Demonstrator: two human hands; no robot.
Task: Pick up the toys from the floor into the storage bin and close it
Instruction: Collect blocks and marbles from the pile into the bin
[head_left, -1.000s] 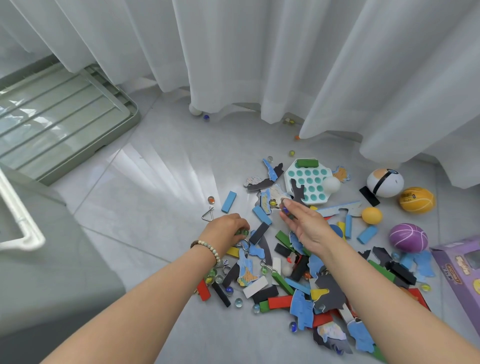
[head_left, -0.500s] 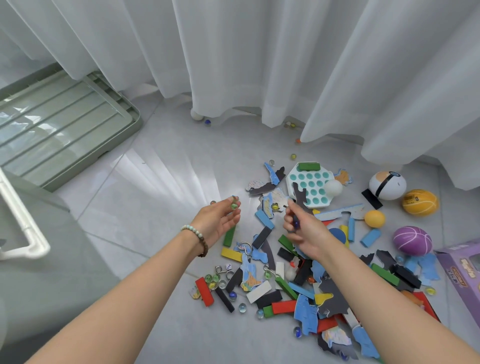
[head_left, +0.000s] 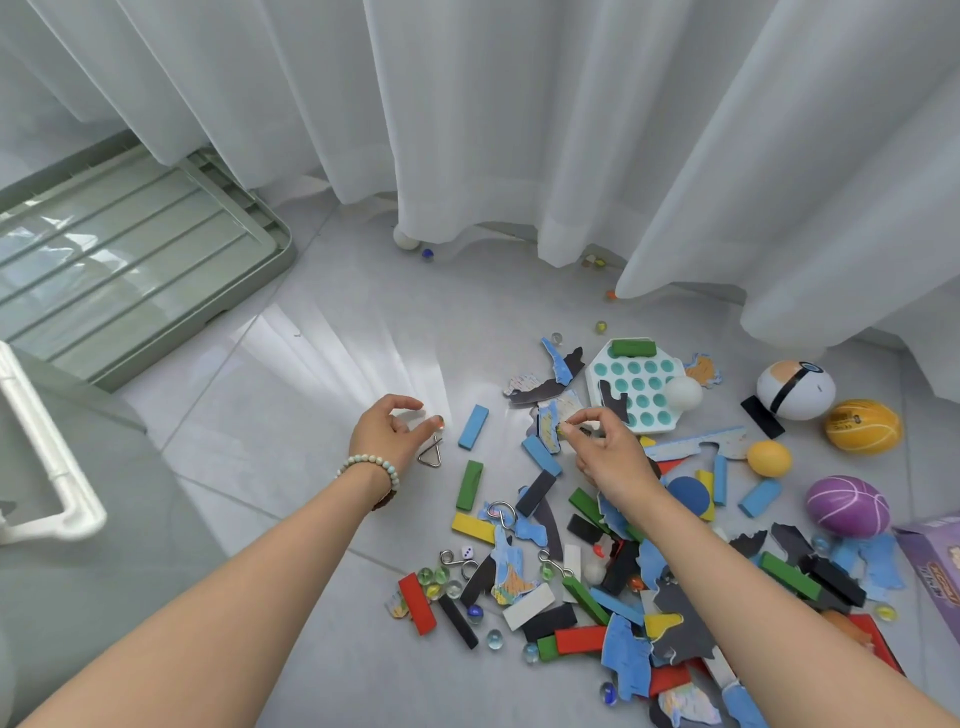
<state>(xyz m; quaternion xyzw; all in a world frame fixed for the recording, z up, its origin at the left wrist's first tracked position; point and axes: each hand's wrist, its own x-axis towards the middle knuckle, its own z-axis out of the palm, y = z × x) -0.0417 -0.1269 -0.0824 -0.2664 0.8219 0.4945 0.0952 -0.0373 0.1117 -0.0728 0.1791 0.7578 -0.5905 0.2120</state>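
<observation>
Your left hand (head_left: 387, 434) hovers well to the left of the bubble board (head_left: 634, 387), low over the floor. Thumb and forefinger are curved apart in an open C. The forefinger tip sits right against an orange marble (head_left: 441, 421), just above a wire triangle (head_left: 431, 453). I cannot tell whether you grip the marble or only touch it, nor whether your palm holds anything. A beaded bracelet (head_left: 371, 465) circles that wrist.

Your right hand (head_left: 610, 452) is just below and left of the bubble board. Its thumb and forefinger are pinched together on a small green marble (head_left: 563, 427), raised over a puzzle piece (head_left: 548, 423).

The toys lie scattered on the floor, mostly below the bubble board: coloured blocks, blue and black puzzle pieces, and a cluster of marbles (head_left: 436, 582) far down to its left. A blue block (head_left: 474, 427) lies between your two hands. A green block (head_left: 631, 347) and a white ball (head_left: 683, 394) rest on the bubble board itself. To its right are a white ball with a black band (head_left: 795, 389), a yellow ball (head_left: 862, 426) and a purple ball (head_left: 848, 506).

The storage bin (head_left: 78, 597) stands far to the left of the bubble board, open. Its green lid (head_left: 130, 270) lies flat on the floor beyond it.
</observation>
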